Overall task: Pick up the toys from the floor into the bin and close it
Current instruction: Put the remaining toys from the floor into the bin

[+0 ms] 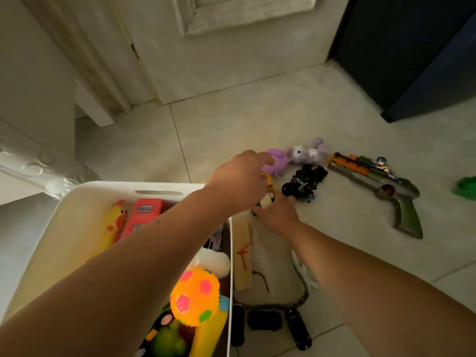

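Toy gun (371,180) lies flat, barrel pointing left toward purple plush (307,152).

No legible text or labels.

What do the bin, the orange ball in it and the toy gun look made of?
The bin looks like smooth white plastic, with a moulded handle slot. The orange ball seems soft translucent rubber: fine spikes all over. The toy gun looks like hard dull green plastic, though dim light leaves it open.
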{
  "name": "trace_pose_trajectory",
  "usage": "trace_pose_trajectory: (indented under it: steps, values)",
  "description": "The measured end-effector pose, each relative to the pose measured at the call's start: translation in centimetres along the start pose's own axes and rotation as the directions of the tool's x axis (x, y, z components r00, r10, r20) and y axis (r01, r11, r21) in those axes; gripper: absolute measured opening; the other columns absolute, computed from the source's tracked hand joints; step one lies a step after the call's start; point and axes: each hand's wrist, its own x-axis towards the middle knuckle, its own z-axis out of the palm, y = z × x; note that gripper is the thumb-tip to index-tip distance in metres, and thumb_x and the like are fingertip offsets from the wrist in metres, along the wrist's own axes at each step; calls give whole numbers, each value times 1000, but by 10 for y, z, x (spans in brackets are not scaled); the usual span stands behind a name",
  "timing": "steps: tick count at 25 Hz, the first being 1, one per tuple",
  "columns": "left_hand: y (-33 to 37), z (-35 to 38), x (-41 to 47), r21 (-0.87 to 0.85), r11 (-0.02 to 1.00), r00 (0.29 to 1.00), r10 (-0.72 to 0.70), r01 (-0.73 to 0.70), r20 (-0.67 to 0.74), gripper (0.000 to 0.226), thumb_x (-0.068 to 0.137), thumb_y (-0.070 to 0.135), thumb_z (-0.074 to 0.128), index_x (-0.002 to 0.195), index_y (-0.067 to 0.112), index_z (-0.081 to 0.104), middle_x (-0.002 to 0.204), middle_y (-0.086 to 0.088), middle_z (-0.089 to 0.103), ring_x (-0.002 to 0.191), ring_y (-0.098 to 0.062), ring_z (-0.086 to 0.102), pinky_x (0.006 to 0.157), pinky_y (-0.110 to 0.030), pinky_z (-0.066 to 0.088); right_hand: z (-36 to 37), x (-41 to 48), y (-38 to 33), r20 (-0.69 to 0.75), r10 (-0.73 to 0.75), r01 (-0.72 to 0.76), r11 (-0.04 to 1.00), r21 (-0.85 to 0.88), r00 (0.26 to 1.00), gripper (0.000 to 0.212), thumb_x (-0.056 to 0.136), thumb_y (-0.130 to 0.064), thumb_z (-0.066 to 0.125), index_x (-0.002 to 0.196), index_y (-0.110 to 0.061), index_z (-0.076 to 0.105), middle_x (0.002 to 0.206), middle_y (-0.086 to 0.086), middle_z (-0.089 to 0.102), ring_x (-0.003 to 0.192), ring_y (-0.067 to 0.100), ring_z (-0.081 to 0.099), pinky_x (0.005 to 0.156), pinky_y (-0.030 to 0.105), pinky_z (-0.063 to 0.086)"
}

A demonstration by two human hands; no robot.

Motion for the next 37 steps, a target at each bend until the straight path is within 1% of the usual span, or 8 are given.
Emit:
trace_pose_trajectory:
  steps: [6, 13, 16, 18, 21, 25, 32, 37]
  values:
    - [-2, -1, 2, 144, 989, 995, 11, -24, 94, 65, 86, 14, 54, 144, 32, 32, 140, -2, 41, 117, -26, 54, 91, -36, 48, -23, -5, -1, 74, -15, 5, 990, 137, 997, 19, 79, -21, 74, 72, -18, 57, 81, 0, 58, 70, 13, 56, 55, 22, 42]
    - [13, 7, 9, 417, 885, 936, 53, -206, 349, 107, 68, 35, 82, 149, 36, 12, 157, -8, 12, 138, -33, 26, 102, -46, 43, -88, -38, -3, 336, -201, 48, 910, 413, 920, 44, 73, -8, 70, 110, -25, 55, 109, 0, 59, 85, 17, 56, 67, 31, 44]
    - [29, 13, 16, 201, 957, 956, 157, -209, 247, 77, 64, 47, 83, 129, 29, 47, 113, 4, 47, 108, -22, 52, 79, -29, 44, -108, -41, -5, 397, -280, 9, 826, 564, 874, 44, 76, -2, 64, 117, -18, 58, 98, 3, 62, 71, 16, 55, 66, 32, 41]
    - [31, 18, 17, 173, 978, 991, 100, -115, 93, 67, 65, 48, 81, 121, 28, 50, 99, 7, 46, 95, -20, 54, 73, -27, 40, -115, -30, -3, 302, -261, 23, 790, 613, 917, 28, 91, -31, 59, 114, -16, 62, 96, 7, 65, 79, 20, 61, 71, 35, 46]
    - [26, 22, 15, 119, 993, 985, -4, 25, -170, 56, 69, 47, 77, 114, 29, 50, 103, 2, 54, 91, -22, 55, 76, -35, 52, -118, 7, 14, -253, -228, 243, 970, 29, 940, 42, 93, -55, 42, 123, -28, 56, 123, 9, 57, 110, 29, 57, 87, 40, 48]
    - [28, 18, 8, -2, 1000, 965, 22, -23, -261, 52, 69, 47, 78, 109, 28, 50, 103, 4, 53, 89, -18, 54, 74, -34, 54, -77, 30, 28, 35, -220, 205, 822, -531, 975, 71, 90, -44, 53, 150, -39, 15, 161, 5, -4, 140, 44, 19, 111, 54, 30]
    - [29, 11, -4, -294, 954, 957, -32, -58, -290, 48, 66, 47, 80, 100, 34, 50, 97, 11, 52, 77, -2, 50, 57, -12, 38, -61, 1, 41, -93, -285, 171, 773, -610, 954, 44, 89, -36, 63, 129, -26, 49, 150, 9, 20, 122, 37, 34, 95, 42, 45]
    - [38, 9, -18, -449, 893, 965, -83, -39, -249, 47, 63, 50, 82, 97, 35, 53, 94, 7, 59, 78, -8, 58, 59, -22, 51, -78, -52, 44, -236, -291, 261, 954, -149, 927, 39, 80, -38, 73, 114, -28, 60, 141, 4, 31, 121, 29, 43, 101, 35, 41]
